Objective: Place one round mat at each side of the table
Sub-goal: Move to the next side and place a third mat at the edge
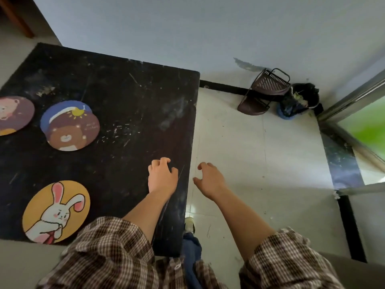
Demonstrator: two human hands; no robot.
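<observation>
Three round mats lie on the black table (129, 97). A yellow mat with a white rabbit (56, 211) sits near the front edge at the left. A blue mat with a brown bear (69, 126) rests on another mat beneath it, toward the middle left. A purple mat with a bear (14, 115) is cut off by the left border. My left hand (162, 176) hovers over the table's right part, fingers curled, holding nothing. My right hand (210, 180) hangs past the table's right edge over the floor, fingers apart and empty.
The floor is pale tile. A brown plastic rack (264, 92) leans at the wall, beside a dark bin (300, 99). A metal door frame (354, 97) stands at the far right. My shoe (189, 224) shows beside the table's right edge.
</observation>
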